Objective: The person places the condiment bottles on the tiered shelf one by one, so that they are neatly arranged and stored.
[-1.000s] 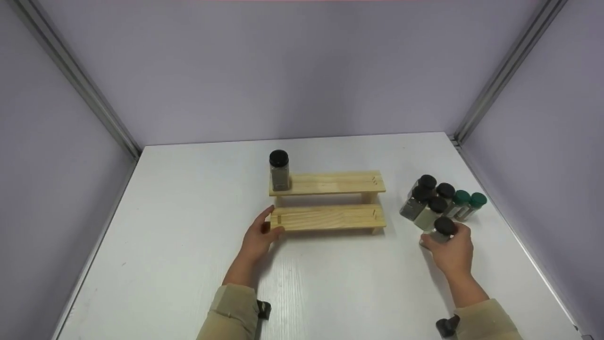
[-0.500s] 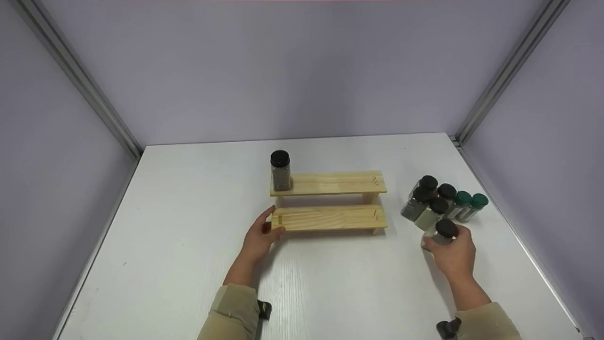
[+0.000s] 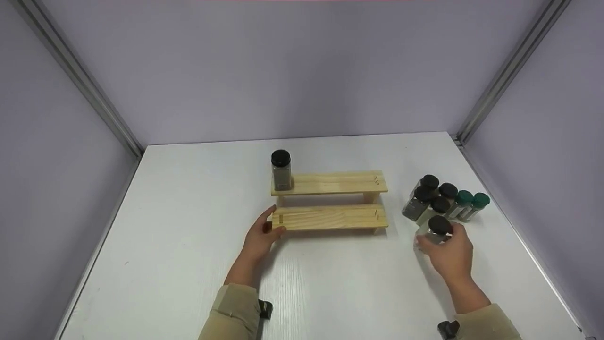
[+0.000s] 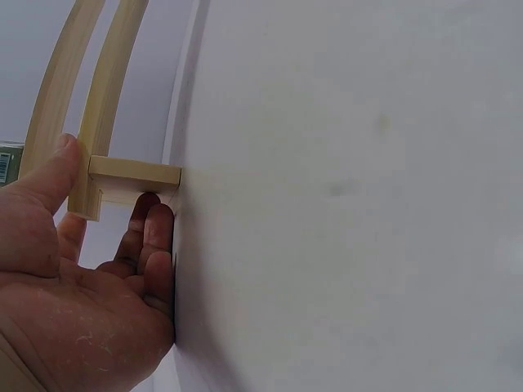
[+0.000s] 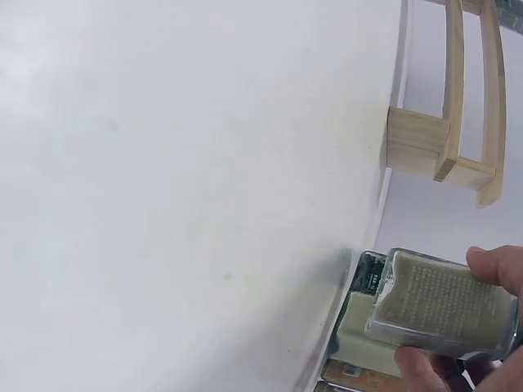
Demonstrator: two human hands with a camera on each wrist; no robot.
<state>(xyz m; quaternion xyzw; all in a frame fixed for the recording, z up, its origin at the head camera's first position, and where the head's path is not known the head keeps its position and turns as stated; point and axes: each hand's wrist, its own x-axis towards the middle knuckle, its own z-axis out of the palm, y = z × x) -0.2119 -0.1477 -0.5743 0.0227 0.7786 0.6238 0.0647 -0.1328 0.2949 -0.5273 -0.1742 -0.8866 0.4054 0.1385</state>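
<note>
My left hand [image 3: 258,240] grips the left end of the lower step of a two-step wooden rack [image 3: 330,217]. In the left wrist view its thumb lies along the board's edge, with the other fingers by the short leg. My right hand [image 3: 454,252] holds a clear spice jar [image 5: 445,304] with a black cap [image 3: 440,225] and pale contents, thumb and fingers on opposite sides. Printed text covers the jar's face in the right wrist view. On the left end of the upper step stands a black-capped spice jar [image 3: 281,171] with dark contents.
Several spice jars stand close together right of the rack, some with black caps [image 3: 430,181] and two with green caps [image 3: 481,200]. They are just behind the held jar. Grey panels [image 3: 302,71] enclose the white table [image 3: 198,212] at the back and sides.
The jar in my right hand has shifted slightly left and up, away from the group, and more of its glass shows. My left hand and the rack stay put.
</note>
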